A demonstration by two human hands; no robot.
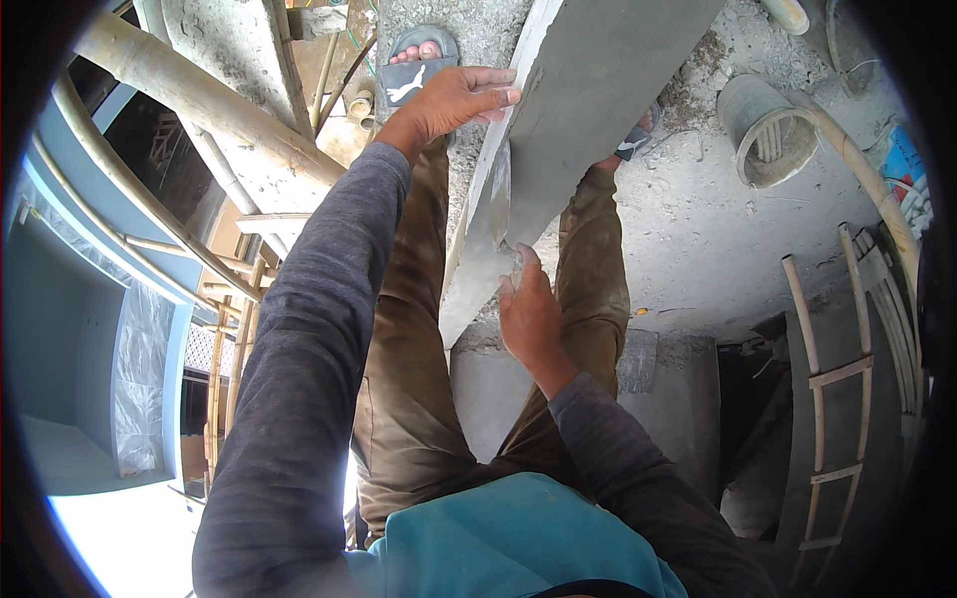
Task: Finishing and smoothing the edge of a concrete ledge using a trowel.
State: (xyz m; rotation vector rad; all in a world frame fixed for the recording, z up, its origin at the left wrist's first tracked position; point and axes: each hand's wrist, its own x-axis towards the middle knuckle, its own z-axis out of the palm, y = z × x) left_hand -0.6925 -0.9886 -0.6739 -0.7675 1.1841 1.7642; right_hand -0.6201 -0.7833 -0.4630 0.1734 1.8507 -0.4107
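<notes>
A long grey plastered beam (pixel 618 70) runs from the top middle down between my legs, with a pale, straight strip (pixel 533 35) along its left edge. My left hand (pixel 449 105) is at that edge, fingertips touching it and fingers apart. Lower down, my right hand (pixel 528 314) grips the handle of a trowel (pixel 501 194); its narrow metal blade lies along the beam's edge, pointing away from me. My sandalled feet are on either side of the beam, the left on rough concrete (pixel 478 25) and the right partly hidden by the beam.
Bamboo poles (pixel 199 95) and scaffolding fill the left, above a blue-grey wall (pixel 60 359). A cement-crusted bucket (pixel 748 130) lies at upper right near a blue-and-white sack (pixel 897 149). Bamboo ladder-like frames (pixel 837 371) are at lower right, by a dark opening (pixel 748 429).
</notes>
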